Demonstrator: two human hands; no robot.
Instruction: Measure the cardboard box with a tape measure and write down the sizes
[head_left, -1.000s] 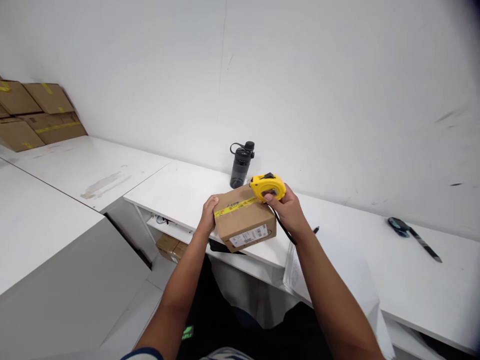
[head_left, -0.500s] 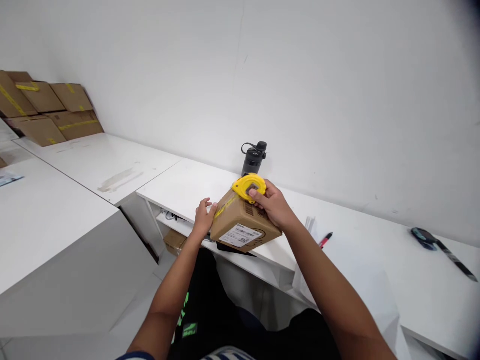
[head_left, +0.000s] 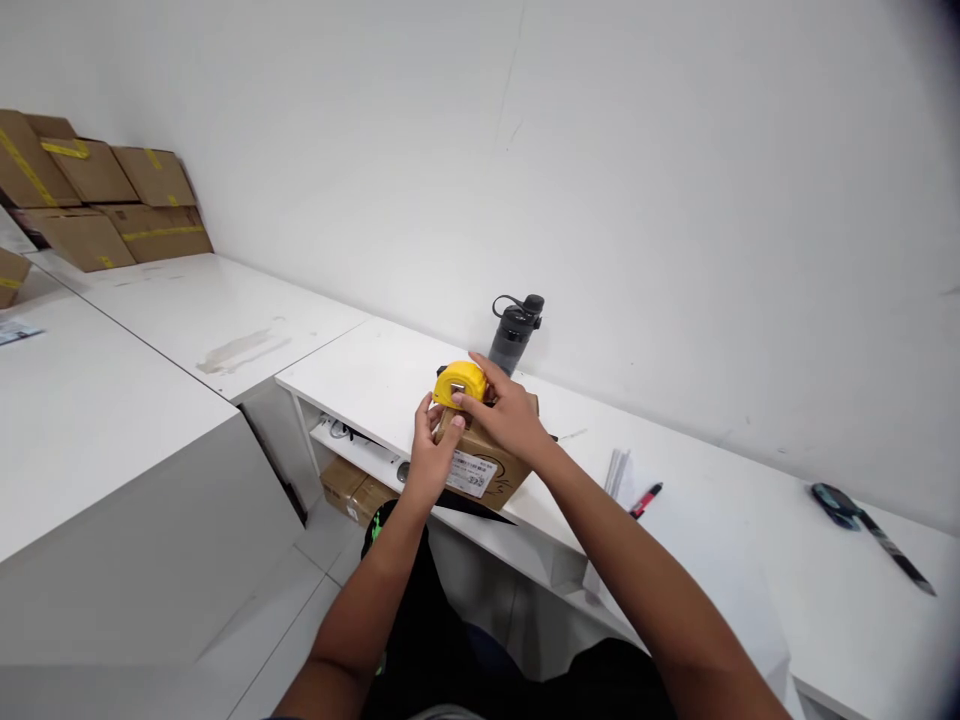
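A small brown cardboard box (head_left: pixel 487 472) with a white label rests at the front edge of the white desk (head_left: pixel 750 540). My right hand (head_left: pixel 506 418) grips a yellow tape measure (head_left: pixel 460 383) at the box's left top corner, fingers wrapped round it. My left hand (head_left: pixel 430 455) is curled against the box's left end just below the tape measure, thumb and fingers pinched near the tape's tip. The tape blade is hidden by the hands.
A dark water bottle (head_left: pixel 514 333) stands by the wall behind the box. A red pen (head_left: pixel 646 500) and papers (head_left: pixel 616 472) lie to the right, a lanyard item (head_left: pixel 862 520) farther right. Cardboard boxes (head_left: pixel 97 200) are stacked far left; more boxes (head_left: pixel 352 490) sit under the desk.
The tape measure moved from the box's right side to its left corner, the tape drawn in. The box turned and my hands came together at its left end.
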